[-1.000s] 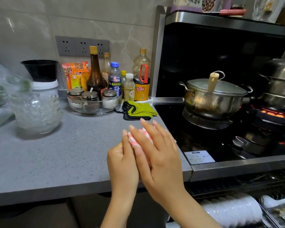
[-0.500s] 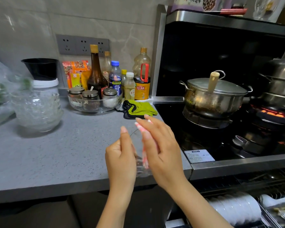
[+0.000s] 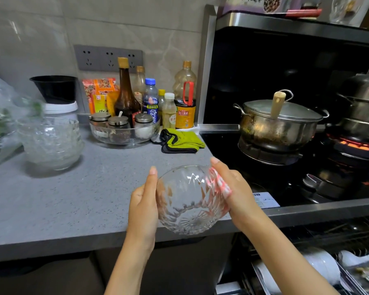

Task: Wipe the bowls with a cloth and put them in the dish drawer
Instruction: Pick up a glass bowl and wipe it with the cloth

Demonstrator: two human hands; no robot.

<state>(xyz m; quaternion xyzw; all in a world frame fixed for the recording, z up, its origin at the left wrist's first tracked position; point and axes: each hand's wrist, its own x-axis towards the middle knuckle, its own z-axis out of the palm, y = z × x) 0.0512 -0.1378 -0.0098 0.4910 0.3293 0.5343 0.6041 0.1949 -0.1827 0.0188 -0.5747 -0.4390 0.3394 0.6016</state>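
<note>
Glass bowl (image 3: pixel 190 201) now mouth-up, left grip (image 3: pixel 144 201) clasping it; right grip (image 3: pixel 237 188) clasping pink cloth (image 3: pixel 221 184)

Bowl (image 3: pixel 190 201): clear glass, cut in a starburst and fan pattern. Cloth (image 3: pixel 221 184): pink and white stripes. Table (image 3: pixel 51 199): grey, finely speckled. Stacked bowls (image 3: pixel 51 141): clear, faceted cut. Folded rag (image 3: pixel 182 140): yellow-green, black edging. Tall bottle (image 3: pixel 126 96): dark brown, tan cap. Small bottle (image 3: pixel 150 99): blue cap, blue label. Oil bottle (image 3: pixel 184 99): orange label, red handle. Socket strip (image 3: pixel 108 58): dark grey. Pot (image 3: pixel 279 124): steel, brown-stained. Plates (image 3: pixel 324 267): white.
</note>
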